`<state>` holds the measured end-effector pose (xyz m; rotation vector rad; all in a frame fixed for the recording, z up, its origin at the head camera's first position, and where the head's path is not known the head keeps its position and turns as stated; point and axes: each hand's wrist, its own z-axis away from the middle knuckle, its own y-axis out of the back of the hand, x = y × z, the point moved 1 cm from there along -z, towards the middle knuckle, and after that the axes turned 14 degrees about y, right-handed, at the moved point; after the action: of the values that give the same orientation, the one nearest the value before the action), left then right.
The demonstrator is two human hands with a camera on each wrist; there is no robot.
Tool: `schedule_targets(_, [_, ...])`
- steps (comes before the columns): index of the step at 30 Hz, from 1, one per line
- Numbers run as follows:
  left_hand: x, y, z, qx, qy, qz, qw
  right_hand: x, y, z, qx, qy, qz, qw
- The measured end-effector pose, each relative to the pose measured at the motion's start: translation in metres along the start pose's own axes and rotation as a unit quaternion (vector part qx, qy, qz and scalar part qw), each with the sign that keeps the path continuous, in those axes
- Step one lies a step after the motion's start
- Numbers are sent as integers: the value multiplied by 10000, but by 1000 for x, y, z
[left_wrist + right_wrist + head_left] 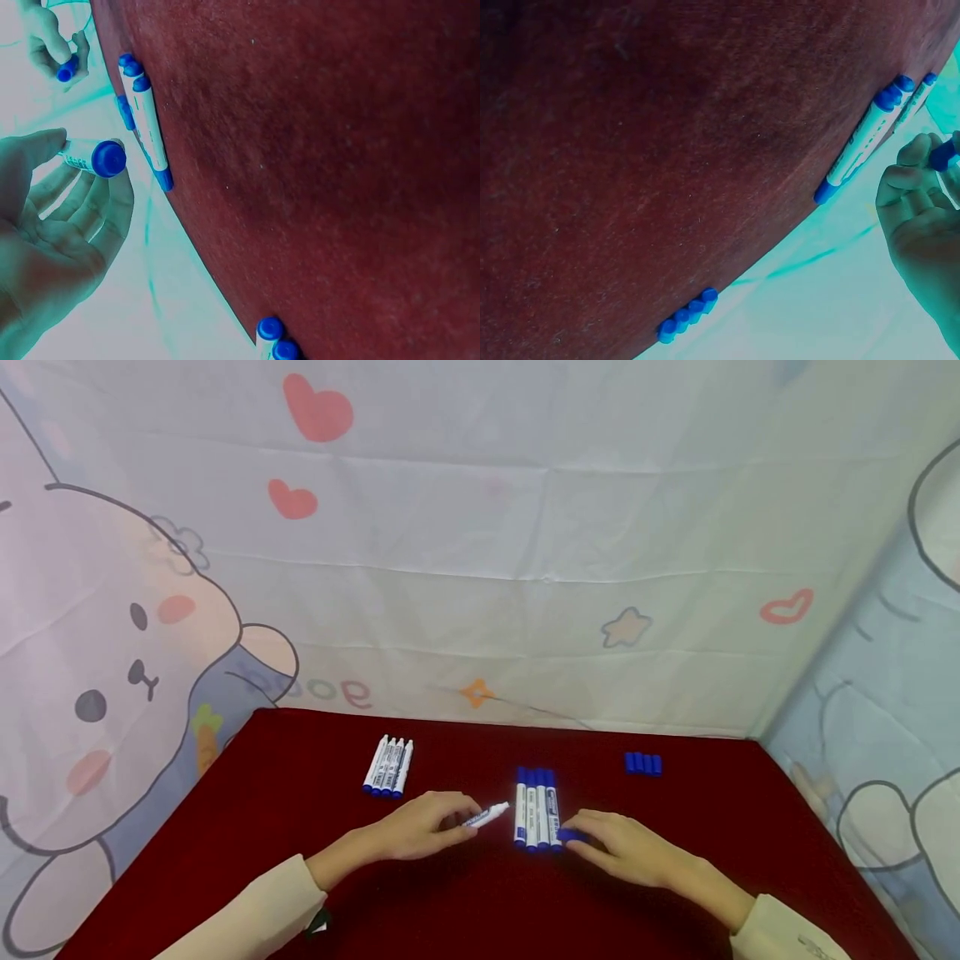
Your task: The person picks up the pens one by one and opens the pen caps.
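an uncapped white plastic marker with a blue rear end (487, 815) was pinched between the thumb and fingers of the left hand (423, 828), its bare tip pointed rightward over the dark red cloth (465, 902). a short blue plastic cap (572, 835) was gripped between the thumb and fingertips of the right hand (630, 850), which was only slightly parted. between the hands lay a row of four white markers with blue caps (532, 810).

for tip and cap to be joined cleanly, it was judged that the barrel was best held well behind the tip, the cap's hollow end turned to face it, and both raised clear of the row so that nothing was nudged. a straight, even push seemed preferable to a tilted one.

whether the cap touched the nearest marker could not be told. in the head view part of the held barrel was covered by fingers; its lettering could not be read. the right hand and cap were cut off by the right wrist view's edge, and the four uncapped white markers (392, 768) were only partly caught in the left wrist view.
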<state>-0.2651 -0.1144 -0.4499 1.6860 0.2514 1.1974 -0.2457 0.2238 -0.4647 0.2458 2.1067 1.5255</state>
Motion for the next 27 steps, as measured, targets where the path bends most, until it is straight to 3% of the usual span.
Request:
schedule_targets(5, [-6, 3, 1, 231, 74, -76, 9997, 1, 0, 4, 61, 89, 50, 9999])
schedule_targets(13, [-19, 5, 0, 358, 18, 280, 9990, 5, -1, 8, -25, 9, 34, 10000])
schedule_targets(19, [-30, 5, -2, 622, -4, 365, 9974, 7, -3, 10, -104, -11, -64, 9999])
schedule_targets(27, [-50, 12, 0, 1143, 423, 668, 9903, 7, -5, 9, -145, 39, -162, 9998])
